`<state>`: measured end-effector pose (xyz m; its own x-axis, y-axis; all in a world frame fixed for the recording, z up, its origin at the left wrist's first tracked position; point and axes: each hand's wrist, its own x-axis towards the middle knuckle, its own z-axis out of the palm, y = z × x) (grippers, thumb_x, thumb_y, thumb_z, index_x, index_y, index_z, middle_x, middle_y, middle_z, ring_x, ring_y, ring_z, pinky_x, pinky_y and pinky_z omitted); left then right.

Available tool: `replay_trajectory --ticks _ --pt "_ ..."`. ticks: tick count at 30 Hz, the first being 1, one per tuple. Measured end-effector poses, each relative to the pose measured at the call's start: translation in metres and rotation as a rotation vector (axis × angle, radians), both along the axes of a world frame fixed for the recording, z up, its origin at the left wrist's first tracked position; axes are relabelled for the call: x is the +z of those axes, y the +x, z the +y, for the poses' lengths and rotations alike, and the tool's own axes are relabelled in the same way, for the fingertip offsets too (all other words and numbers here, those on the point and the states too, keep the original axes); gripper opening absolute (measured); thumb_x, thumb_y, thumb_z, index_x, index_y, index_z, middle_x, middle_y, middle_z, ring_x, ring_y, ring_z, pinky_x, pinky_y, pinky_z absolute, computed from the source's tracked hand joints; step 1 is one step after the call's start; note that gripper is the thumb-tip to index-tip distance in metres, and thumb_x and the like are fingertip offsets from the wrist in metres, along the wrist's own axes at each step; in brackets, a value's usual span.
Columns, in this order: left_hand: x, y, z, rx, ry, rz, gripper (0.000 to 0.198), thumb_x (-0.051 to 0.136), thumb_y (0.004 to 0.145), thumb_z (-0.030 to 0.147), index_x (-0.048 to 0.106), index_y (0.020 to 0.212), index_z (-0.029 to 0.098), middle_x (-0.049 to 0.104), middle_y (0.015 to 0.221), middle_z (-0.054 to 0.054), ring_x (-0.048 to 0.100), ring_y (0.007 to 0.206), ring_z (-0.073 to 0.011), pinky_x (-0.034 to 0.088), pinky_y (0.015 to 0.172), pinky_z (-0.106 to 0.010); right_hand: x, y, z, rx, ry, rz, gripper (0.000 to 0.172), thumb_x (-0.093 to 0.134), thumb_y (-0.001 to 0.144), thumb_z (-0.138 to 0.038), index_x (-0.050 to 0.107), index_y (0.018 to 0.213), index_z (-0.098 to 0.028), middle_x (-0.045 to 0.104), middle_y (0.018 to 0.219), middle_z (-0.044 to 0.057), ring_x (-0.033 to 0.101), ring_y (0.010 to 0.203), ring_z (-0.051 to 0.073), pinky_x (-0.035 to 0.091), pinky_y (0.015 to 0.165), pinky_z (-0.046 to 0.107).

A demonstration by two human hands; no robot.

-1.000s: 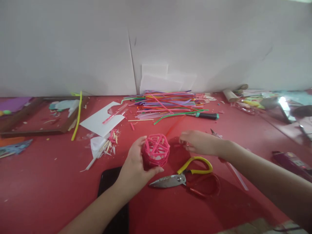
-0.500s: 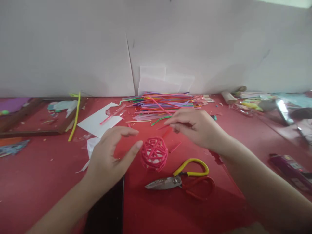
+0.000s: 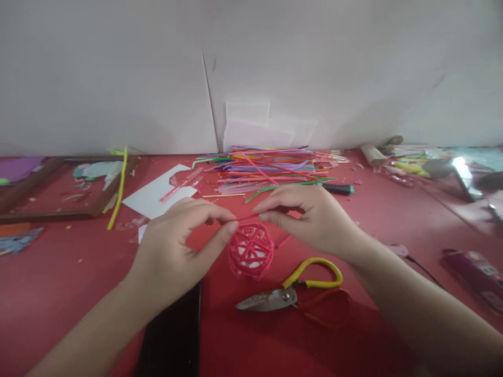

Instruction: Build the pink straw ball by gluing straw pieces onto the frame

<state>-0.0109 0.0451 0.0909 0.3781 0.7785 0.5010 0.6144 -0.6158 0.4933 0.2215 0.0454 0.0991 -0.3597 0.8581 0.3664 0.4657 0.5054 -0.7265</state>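
Note:
A ball (image 3: 251, 254) built of crossed pink strips, with white showing through its gaps, rests on the red table. Just above its top, a short thin pink straw piece (image 3: 248, 217) spans between my fingertips. My left hand (image 3: 181, 235) pinches its left end with thumb and forefinger, close to the ball's upper left. The right end is pinched by my right hand (image 3: 310, 214). Whether the piece touches the ball I cannot tell. Scissors (image 3: 271, 299) with one yellow and one red handle lie in front of the ball, blades pointing left.
A pile of coloured straws (image 3: 271, 167) lies at the back by the wall, with a dark-handled tool (image 3: 338, 189) beside it. White paper (image 3: 151, 196) is at the left. A black flat object (image 3: 173, 335) lies under my left forearm. A purple device (image 3: 475, 277) sits far right.
My right hand has come left and down, bringing the pink straw piece over the ball. My left thumb and forefinger have closed on its other end. The dark-handled tool is now more visible.

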Motion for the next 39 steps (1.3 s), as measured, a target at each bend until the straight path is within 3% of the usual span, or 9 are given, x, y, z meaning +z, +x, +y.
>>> replay_trajectory --ticks 5,9,11,15,22,29,39 --pt "0.000 0.001 0.002 0.027 -0.010 0.049 0.012 0.058 0.093 0.032 0.064 0.083 0.027 0.069 0.079 0.006 0.065 0.075 -0.0139 0.047 0.070 -0.026 -0.004 0.002 0.003 -0.026 -0.053 0.018 0.010 0.068 0.090 -0.023 0.077 0.092 -0.021 0.077 0.088 0.000 0.067 0.078 0.013 0.049 0.065 0.024" --pt "-0.006 0.001 0.000 0.093 -0.081 0.005 0.013 0.057 0.093 0.032 0.063 0.083 0.027 0.067 0.075 0.006 0.061 0.069 -0.0128 0.047 0.067 -0.024 -0.006 0.013 0.004 -0.125 -0.001 0.043 0.026 0.058 0.097 -0.039 0.075 0.089 -0.021 0.075 0.087 0.003 0.067 0.078 0.015 0.048 0.065 0.026" --pt "-0.010 0.001 -0.002 0.124 -0.114 -0.013 0.014 0.057 0.093 0.033 0.064 0.083 0.026 0.066 0.072 0.006 0.058 0.065 -0.0127 0.046 0.065 -0.024 -0.008 0.019 0.003 -0.152 0.034 0.027 0.023 0.059 0.097 -0.036 0.074 0.087 -0.021 0.073 0.085 0.003 0.065 0.077 0.015 0.048 0.064 0.027" --pt "-0.016 0.001 -0.007 0.128 -0.158 -0.024 0.014 0.058 0.092 0.034 0.065 0.082 0.026 0.066 0.073 0.006 0.057 0.064 -0.0127 0.046 0.064 -0.025 -0.017 0.020 -0.001 -0.018 0.067 0.007 0.007 0.066 0.091 -0.024 0.072 0.091 -0.020 0.072 0.085 0.003 0.063 0.076 0.013 0.051 0.068 0.026" --pt "-0.019 0.000 -0.009 0.082 -0.166 -0.004 0.014 0.058 0.093 0.032 0.065 0.083 0.026 0.066 0.075 0.005 0.058 0.069 -0.0128 0.047 0.070 -0.024 -0.020 0.014 -0.005 0.040 0.129 0.039 0.009 0.064 0.088 -0.011 0.069 0.084 -0.017 0.069 0.081 0.001 0.060 0.076 0.010 0.050 0.071 0.024" --pt "-0.018 0.000 -0.010 0.102 -0.245 0.007 0.019 0.061 0.090 0.039 0.065 0.078 0.025 0.067 0.073 0.004 0.059 0.067 -0.0142 0.048 0.067 -0.025 -0.023 0.017 -0.004 0.059 -0.010 0.101 0.007 0.067 0.085 -0.014 0.067 0.080 -0.019 0.065 0.080 0.000 0.057 0.073 0.010 0.047 0.066 0.024" --pt "-0.023 0.002 -0.010 0.071 -0.238 0.016 0.016 0.056 0.090 0.033 0.064 0.080 0.025 0.067 0.074 0.003 0.059 0.067 -0.0151 0.049 0.068 -0.026 -0.032 0.014 -0.009 0.041 -0.217 0.146 0.009 0.061 0.086 -0.014 0.064 0.079 -0.019 0.064 0.083 0.001 0.058 0.074 0.012 0.048 0.068 0.027"
